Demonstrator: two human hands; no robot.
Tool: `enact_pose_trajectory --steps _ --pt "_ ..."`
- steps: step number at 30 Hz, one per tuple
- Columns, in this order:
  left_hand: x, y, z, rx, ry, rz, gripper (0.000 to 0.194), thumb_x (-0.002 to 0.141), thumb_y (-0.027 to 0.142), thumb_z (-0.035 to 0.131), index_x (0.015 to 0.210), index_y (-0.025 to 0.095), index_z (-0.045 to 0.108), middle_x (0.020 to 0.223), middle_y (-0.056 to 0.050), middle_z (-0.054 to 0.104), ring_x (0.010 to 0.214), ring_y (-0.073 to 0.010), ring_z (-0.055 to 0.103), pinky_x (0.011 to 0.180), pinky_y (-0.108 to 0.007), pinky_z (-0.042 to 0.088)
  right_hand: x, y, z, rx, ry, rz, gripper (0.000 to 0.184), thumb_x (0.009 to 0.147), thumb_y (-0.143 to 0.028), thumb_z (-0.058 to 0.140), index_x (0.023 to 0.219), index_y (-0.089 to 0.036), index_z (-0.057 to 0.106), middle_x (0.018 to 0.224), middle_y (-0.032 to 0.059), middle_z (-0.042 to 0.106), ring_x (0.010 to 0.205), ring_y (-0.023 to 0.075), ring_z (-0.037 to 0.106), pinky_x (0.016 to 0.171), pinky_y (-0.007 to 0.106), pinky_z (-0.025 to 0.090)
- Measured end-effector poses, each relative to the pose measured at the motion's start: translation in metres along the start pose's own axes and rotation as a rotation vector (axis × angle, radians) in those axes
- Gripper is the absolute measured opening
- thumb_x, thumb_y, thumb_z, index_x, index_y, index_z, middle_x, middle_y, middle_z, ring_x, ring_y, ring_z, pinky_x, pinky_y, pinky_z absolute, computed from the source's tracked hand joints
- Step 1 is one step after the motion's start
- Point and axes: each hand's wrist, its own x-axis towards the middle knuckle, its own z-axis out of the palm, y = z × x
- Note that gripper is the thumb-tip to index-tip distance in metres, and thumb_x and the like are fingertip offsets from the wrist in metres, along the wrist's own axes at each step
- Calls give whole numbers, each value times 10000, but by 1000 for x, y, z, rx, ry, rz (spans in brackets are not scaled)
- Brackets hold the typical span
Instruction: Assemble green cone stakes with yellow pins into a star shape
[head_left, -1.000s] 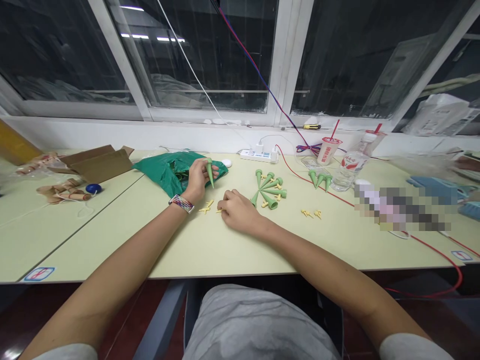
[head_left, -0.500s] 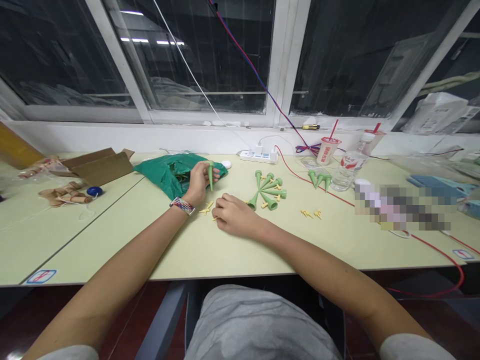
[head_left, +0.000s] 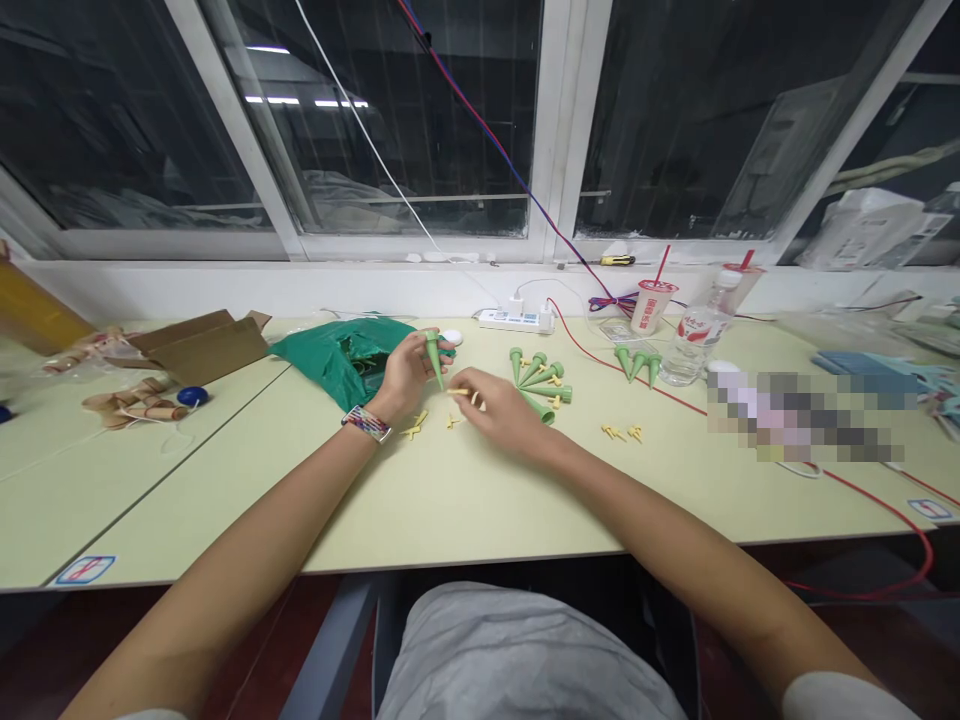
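One green cone [head_left: 435, 357] gripped tip down in the fingers of the left hand [head_left: 405, 378], over the table [head_left: 390, 520], with a yellow peg [head_left: 459, 391] pinched between thumb and fingertips of the right hand [head_left: 501, 408], close to the cone's tip. Behind the left hand and partly hidden by it, a green plastic bag [head_left: 326, 358], toward the far edge. Below the hands, loose yellow pegs [head_left: 415, 428]. Fanned out beside the right hand and partly blocked by it, a cluster of green cones [head_left: 541, 376]. Along the far edge, a power strip [head_left: 516, 320], a lidded cup [head_left: 652, 306] and a clear bottle [head_left: 688, 348], with three green cones [head_left: 638, 363] just left of the bottle. Snaking past the cones toward the near right corner, a red cable [head_left: 600, 358]. Toward the far left corner, a cardboard box [head_left: 206, 345], with a blue ball [head_left: 193, 396] and wooden pieces [head_left: 127, 408] in front.
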Motion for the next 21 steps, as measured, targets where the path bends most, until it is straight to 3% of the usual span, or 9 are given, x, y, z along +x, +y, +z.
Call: enact_pose_trajectory --steps 3,7,11,15,21 --pt "-9 -2 12 -14 -124 -55 332 843 408 680 1066 163 689 1055 -123 768 828 -224 725 731 -343 574 -4 18 -19 191 208 141 131 971 -342 639 1027 -224 645 900 11 711 808 173 693 743 298 557" --pt "-25 -8 33 -25 -227 -143 336 871 424 709 1071 156 748 1075 -137 755 898 -248 718 784 -378 591 -12 27 -35 296 399 217 164 887 -381 744 923 -222 721 896 22 741 795 180 723 733 313 586" --pt "-37 -10 47 -38 -328 -170 337 875 437 755 1079 172 792 1107 -132 753 1016 -279 703 855 -404 595 -15 22 -36 329 401 214 195 880 -397 751 972 -226 734 898 29 763 794 192 753 758 337 621" --pt "-40 -10 49 -34 -393 -161 307 867 427 801 1068 196 813 1156 -124 754 1089 -311 693 916 -447 593 -14 21 -32 360 388 199 208 891 -381 730 1028 -229 691 929 32 770 834 201 777 813 361 639" --pt "-37 -13 44 -32 -316 -127 424 865 381 829 1251 220 761 1136 -93 761 928 -206 716 900 -361 584 -16 22 -35 218 358 160 105 931 -318 661 995 -240 687 952 30 770 873 196 763 800 335 612"
